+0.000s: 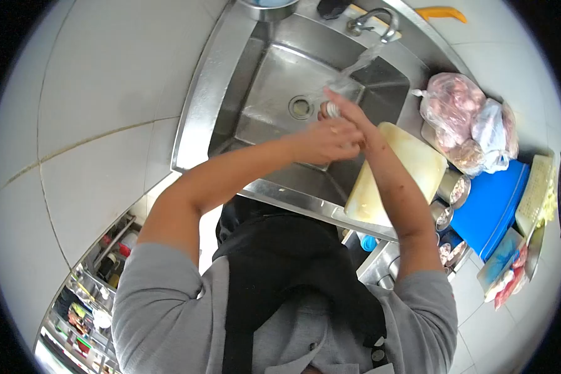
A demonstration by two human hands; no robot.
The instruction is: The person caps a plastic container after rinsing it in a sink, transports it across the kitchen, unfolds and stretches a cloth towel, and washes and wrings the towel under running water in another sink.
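Both my hands meet over the steel sink (274,78). My left hand (330,141) is slightly blurred, its fingers curled against the base of my right hand; anything inside them is hidden. A small white ribbed thing (333,110) shows between the thumb and fingers of my right hand (349,115); its kind is unclear. Water (358,64) runs from the curved faucet (386,28) into the sink, just beyond my fingers. Under my right forearm, a thick yellowish-white cutting board (411,159) lies across the sink's right edge.
Clear bags of pinkish meat (452,106) lie to the right of the sink. Metal containers (455,187) with chopped food stand near a blue board or lid (492,206). A metal bowl (271,9) sits at the sink's back left. Tiled wall (106,75) rises on the left.
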